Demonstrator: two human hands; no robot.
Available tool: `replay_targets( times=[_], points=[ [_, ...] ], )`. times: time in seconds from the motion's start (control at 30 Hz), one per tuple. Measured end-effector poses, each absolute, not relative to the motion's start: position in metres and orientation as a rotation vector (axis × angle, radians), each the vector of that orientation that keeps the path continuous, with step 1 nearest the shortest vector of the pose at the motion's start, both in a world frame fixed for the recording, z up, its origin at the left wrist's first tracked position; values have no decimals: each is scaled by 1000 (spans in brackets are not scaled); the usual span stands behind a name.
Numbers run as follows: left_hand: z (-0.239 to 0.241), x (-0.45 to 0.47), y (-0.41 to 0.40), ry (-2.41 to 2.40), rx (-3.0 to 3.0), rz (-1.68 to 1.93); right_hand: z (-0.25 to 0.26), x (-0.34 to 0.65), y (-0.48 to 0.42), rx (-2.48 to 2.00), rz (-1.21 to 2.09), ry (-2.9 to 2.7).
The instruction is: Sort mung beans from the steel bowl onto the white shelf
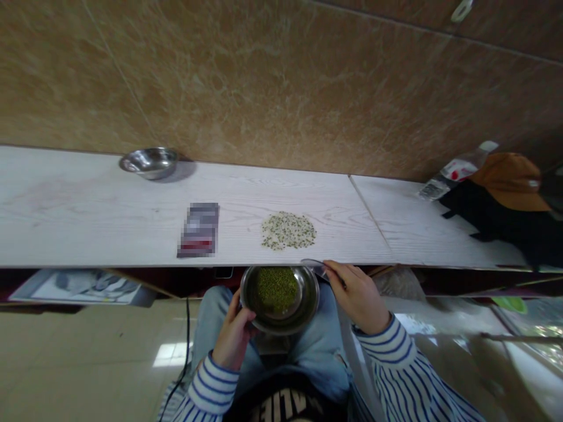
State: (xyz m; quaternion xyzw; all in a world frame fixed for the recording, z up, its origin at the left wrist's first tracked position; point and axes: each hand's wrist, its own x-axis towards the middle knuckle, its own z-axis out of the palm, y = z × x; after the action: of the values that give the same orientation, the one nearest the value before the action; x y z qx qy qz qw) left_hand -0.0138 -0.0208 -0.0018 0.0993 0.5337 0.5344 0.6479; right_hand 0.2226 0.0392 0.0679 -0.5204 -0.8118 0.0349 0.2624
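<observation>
My left hand (pixel 235 337) grips the near-left rim of a steel bowl (pixel 304 312) holding green beans (pixel 277 288), held over my lap just below the table edge. My right hand (pixel 358 296) is closed on a metal spoon (pixel 313 265) whose bowl rests at the table's front edge, beside the steel bowl's right rim. A flat pile of pale mixed beans (pixel 288 230) lies on the white wooden table (pixel 88 211) just beyond the spoon.
An empty steel bowl (pixel 149 162) stands at the back left by the tiled wall. A small dark packet (pixel 199 230) lies left of the pile. At the right are a plastic bottle (pixel 457 170), an orange cap (pixel 512 180) and a dark bag (pixel 505 225).
</observation>
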Motion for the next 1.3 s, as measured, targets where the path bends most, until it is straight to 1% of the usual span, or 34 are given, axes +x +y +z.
replay_targets(
  times=[0.23, 0.4, 0.57, 0.7, 1.07, 1.3],
  points=[
    [-2, -17, -22, 1269, 202, 1164, 72, 210, 51, -1420, 134, -2160],
    [-11, -22, -25, 1290, 173, 1161, 72, 170, 65, -1366, 242, -2179],
    [-16, -31, -25, 1265, 170, 1166, 73, 122, 80, -1349, 262, -2250],
    [-16, -36, -22, 1291, 164, 1186, 69, 105, 89, -1392, 228, -2329],
    [-18, -33, -13, 1255, 129, 1154, 70, 142, 103, -1540, 178, -2284],
    [-21, -29, -13, 1258, 138, 1137, 76, 163, 112, -1565, 47, -2356]
  ],
)
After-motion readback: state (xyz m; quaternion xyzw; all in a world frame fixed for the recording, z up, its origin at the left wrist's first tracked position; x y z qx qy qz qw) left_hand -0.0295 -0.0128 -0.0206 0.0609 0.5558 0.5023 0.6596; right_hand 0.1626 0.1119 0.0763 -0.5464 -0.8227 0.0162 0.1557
